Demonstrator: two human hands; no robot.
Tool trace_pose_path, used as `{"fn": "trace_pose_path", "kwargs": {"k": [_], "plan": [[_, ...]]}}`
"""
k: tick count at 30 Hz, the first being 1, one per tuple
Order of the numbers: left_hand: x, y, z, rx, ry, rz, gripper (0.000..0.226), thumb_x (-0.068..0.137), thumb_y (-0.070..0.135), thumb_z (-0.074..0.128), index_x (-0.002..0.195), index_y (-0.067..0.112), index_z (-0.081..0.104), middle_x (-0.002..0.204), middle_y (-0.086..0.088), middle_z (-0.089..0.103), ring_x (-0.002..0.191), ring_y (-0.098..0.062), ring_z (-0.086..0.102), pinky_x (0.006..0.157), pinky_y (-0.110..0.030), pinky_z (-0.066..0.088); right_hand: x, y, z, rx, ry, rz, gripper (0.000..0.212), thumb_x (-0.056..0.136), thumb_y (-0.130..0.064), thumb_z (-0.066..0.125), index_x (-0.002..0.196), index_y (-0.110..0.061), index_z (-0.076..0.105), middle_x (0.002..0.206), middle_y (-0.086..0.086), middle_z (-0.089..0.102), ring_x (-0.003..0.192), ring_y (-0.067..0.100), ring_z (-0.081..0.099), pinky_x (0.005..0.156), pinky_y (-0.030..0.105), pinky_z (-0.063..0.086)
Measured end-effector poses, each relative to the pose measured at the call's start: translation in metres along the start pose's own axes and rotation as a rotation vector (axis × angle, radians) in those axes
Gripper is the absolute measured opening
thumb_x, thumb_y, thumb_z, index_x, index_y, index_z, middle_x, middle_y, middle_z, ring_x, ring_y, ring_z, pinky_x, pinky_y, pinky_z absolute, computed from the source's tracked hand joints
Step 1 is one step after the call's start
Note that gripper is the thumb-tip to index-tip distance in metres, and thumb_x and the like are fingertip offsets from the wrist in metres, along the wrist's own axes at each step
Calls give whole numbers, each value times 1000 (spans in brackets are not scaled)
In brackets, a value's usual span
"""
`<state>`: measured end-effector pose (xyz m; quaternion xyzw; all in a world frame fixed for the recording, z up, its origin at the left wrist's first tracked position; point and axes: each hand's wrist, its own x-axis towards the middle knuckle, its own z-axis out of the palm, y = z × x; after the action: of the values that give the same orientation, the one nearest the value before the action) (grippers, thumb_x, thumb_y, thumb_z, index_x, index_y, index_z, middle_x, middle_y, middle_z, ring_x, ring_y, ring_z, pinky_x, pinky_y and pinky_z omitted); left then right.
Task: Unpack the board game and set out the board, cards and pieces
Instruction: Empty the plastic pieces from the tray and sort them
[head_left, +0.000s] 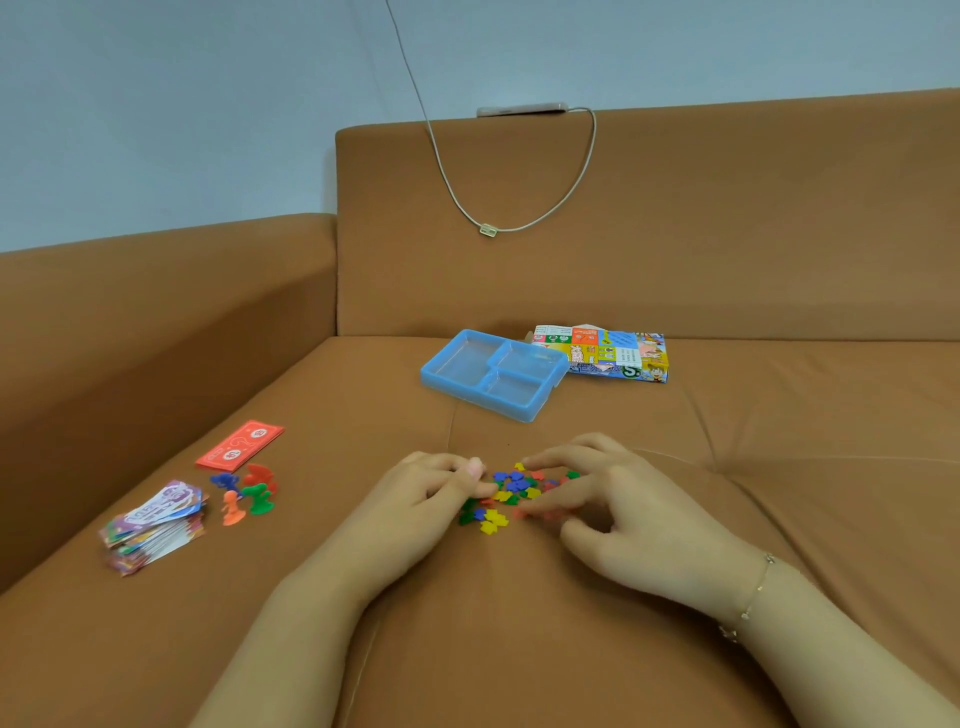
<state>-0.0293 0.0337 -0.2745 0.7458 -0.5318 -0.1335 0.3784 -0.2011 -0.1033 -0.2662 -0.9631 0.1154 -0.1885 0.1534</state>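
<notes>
A heap of tiny coloured plastic pieces (511, 493) lies on the brown sofa seat (779, 415) in front of me. My left hand (426, 493) rests at its left edge, fingertips touching the pieces. My right hand (618, 504) hovers at its right edge with fingers spread over them. Whether either hand pinches a piece I cannot tell. To the left stand several coloured pawn figures (247, 493), beside a red stack of cards (240, 444) and a fanned stack of paper money (153, 525). The empty blue plastic tray (491, 374) and the folded colourful board on the game box (608, 353) lie further back.
The sofa's armrest (156, 291) rises at the left and the backrest (675, 218) behind. A phone (522, 109) sits on top of the backrest with a white charging cable (488, 228) hanging down in front of it.
</notes>
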Motion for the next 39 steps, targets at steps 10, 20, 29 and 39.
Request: {"fn": "trace_pose_path", "kwargs": {"k": [10,20,29,39], "plan": [[-1,-1,-1,47,-27,37,40,93,55,36,104,40,71,122,36,50,121,15,33,98,-11,26,0,6,2,-36,-18,18,47,73,-30,43,112,-39,68,132,-24,49,121,-2,34,102,26,36],[-1,1,-5,-59,97,11,46,96,53,35,97,31,75,109,40,56,114,16,40,91,-9,30,4,-3,11,-7,-87,-45,54,76,-29,41,125,-44,58,137,-23,42,126,-1,30,107,26,30],[-8,-7,-16,-100,213,-110,51,96,45,41,70,22,78,100,24,68,99,21,50,79,-7,31,4,1,10,-55,-65,-34,42,86,-35,48,127,-40,57,139,-20,41,128,-1,27,107,24,28],[-9,-4,-10,-49,139,-36,37,95,42,45,86,31,78,99,32,64,104,17,49,85,-9,35,-1,-1,12,-6,-47,-108,41,83,-37,50,122,-43,60,135,-21,45,125,-2,31,105,27,32]]}}
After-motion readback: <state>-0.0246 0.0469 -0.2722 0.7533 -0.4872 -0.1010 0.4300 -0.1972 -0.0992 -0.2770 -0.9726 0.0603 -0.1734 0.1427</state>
